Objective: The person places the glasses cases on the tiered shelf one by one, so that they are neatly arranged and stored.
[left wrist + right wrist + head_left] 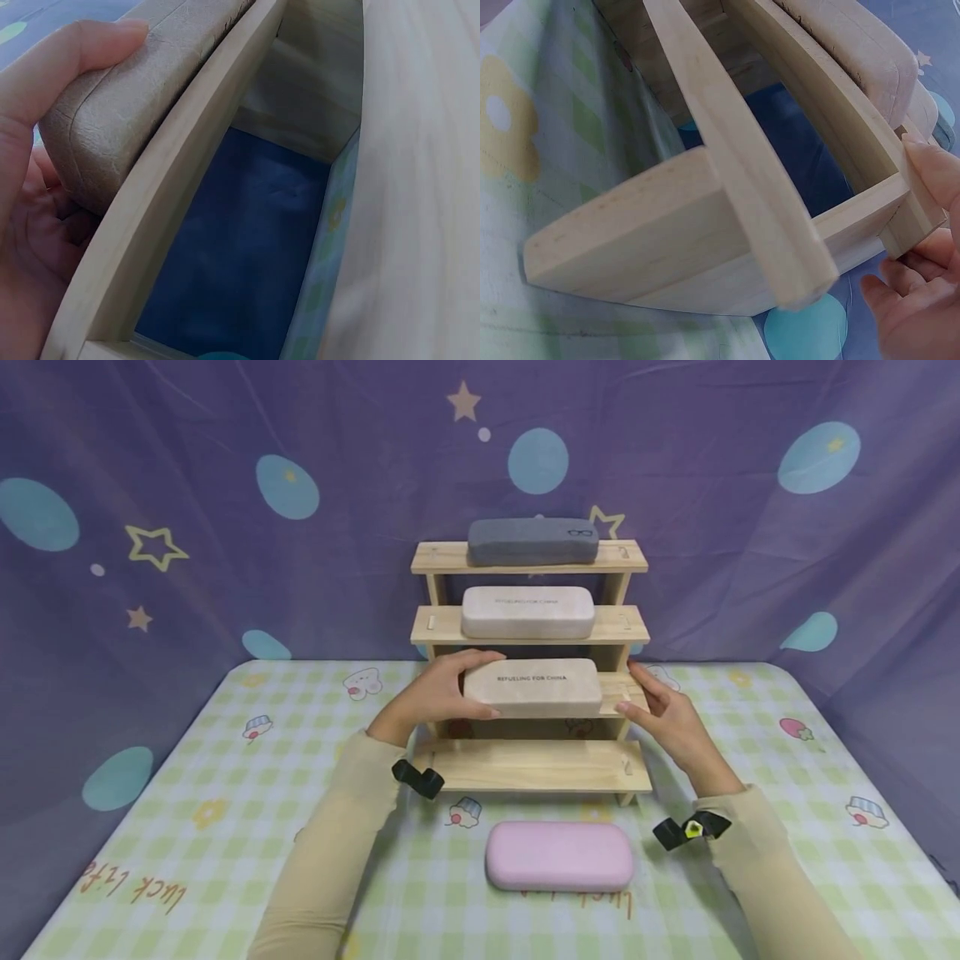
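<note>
Beige case (532,687) printed "REFUELING FOR CHINA" is sitting mid-frame in the head view, on the 3rd step down of the wooden rack (536,766). The left hand (435,693) is curling around its left end, thumb on top. The right hand (671,714) is touching the step's right end with relaxed fingers. A gray case (532,542) and a second beige case (527,612) are occupying the 2 upper steps; a pink case (558,857) is lying at lower center on the checked cloth (225,793).

Left wrist view: the left hand (34,187) is gripping the beige case (127,112) at upper left, against the rack (180,195).

Right wrist view: the right hand (922,262), at lower right, is pressing its fingertips on the rack (727,225), holding nothing.
</note>
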### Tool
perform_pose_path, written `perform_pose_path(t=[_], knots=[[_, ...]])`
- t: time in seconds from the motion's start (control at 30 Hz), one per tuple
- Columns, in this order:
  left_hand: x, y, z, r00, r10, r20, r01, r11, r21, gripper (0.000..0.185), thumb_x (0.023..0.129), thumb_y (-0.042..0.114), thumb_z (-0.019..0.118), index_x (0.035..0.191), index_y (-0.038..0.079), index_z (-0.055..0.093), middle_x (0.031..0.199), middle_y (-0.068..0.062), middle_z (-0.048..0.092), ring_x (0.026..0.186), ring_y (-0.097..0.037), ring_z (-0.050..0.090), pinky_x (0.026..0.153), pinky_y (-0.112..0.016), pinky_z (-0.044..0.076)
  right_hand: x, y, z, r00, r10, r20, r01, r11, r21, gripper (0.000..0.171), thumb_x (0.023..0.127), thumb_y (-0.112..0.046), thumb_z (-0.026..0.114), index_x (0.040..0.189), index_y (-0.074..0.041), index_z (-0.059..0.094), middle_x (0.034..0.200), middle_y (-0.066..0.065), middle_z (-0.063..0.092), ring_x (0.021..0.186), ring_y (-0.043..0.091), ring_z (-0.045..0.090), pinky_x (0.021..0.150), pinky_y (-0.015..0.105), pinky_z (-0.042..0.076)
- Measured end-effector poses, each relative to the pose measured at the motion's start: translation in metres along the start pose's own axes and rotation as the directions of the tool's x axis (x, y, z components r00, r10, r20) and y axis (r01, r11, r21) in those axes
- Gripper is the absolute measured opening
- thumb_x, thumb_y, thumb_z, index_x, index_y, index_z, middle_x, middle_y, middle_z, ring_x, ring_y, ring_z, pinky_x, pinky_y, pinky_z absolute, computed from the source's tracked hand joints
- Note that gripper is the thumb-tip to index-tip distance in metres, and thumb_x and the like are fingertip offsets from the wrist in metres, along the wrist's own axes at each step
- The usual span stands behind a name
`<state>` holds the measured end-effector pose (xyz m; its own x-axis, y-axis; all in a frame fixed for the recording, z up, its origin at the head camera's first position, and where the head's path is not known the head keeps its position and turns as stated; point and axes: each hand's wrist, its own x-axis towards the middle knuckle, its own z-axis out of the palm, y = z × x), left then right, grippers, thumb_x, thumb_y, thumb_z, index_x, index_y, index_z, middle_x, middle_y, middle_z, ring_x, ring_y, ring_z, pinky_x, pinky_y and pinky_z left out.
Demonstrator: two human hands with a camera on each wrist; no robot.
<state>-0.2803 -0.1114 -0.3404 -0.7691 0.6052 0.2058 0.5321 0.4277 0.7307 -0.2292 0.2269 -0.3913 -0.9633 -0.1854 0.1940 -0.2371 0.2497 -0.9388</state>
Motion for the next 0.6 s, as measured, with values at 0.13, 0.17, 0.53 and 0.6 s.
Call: perform_pose_path(t=[0.13, 0.17, 0.53, 0.6], knots=[[0.0010, -0.0031, -0.0017, 1.000, -0.005, 0.012, 0.005, 0.999, -0.049, 0.079, 0.069, 0.022, 0.085, 0.138, 0.013, 0.049, 0.120, -0.005, 0.058, 0.094, -0.019, 0.059, 0.082, -0.036, 0.049, 0.0001, 0.0012, 0.0002, 1.000, 0.002, -0.004, -0.002, 1.000, 0.008, 0.071, 0.092, -0.013, 0.062, 0.149, -0.001, 0.021, 0.155, 0.013, 0.017, 0.141, 0.029, 0.017, 0.100, 0.009, 0.029], [0.0011, -0.0036, -0.0020, 1.000, -0.005, 0.015, 0.006, 0.998, -0.060, 0.080, 0.069, 0.021, 0.085, 0.139, 0.013, 0.048, 0.120, -0.006, 0.059, 0.094, -0.020, 0.059, 0.082, -0.036, 0.049, 0.0001, 0.0016, 0.0000, 1.000, 0.001, -0.005, -0.001, 1.000, 0.007, 0.071, 0.092, -0.014, 0.062, 0.148, -0.001, 0.021, 0.155, 0.013, 0.017, 0.141, 0.029, 0.017, 0.100, 0.008, 0.029], [0.0014, -0.0073, -0.0026, 1.000, 0.001, 0.005, -0.001, 0.996, -0.093, 0.078, 0.070, 0.022, 0.085, 0.139, 0.014, 0.048, 0.128, -0.004, 0.056, 0.101, -0.019, 0.058, 0.088, -0.039, 0.048, 0.0002, 0.0046, -0.0005, 1.000, -0.016, 0.000, 0.016, 1.000, 0.020, 0.071, 0.092, -0.014, 0.062, 0.148, 0.001, 0.020, 0.155, 0.015, 0.016, 0.141, 0.030, 0.017, 0.098, 0.007, 0.030], [-0.0005, -0.0085, -0.0034, 1.000, 0.012, 0.004, -0.012, 0.994, -0.108, 0.079, 0.071, 0.022, 0.084, 0.140, 0.014, 0.047, 0.135, -0.003, 0.051, 0.113, -0.020, 0.053, 0.094, -0.041, 0.044, 0.0004, 0.0036, 0.0007, 1.000, -0.017, 0.002, 0.017, 0.999, 0.033, 0.071, 0.092, -0.012, 0.061, 0.148, 0.001, 0.020, 0.155, 0.015, 0.016, 0.141, 0.031, 0.018, 0.098, 0.008, 0.030]])
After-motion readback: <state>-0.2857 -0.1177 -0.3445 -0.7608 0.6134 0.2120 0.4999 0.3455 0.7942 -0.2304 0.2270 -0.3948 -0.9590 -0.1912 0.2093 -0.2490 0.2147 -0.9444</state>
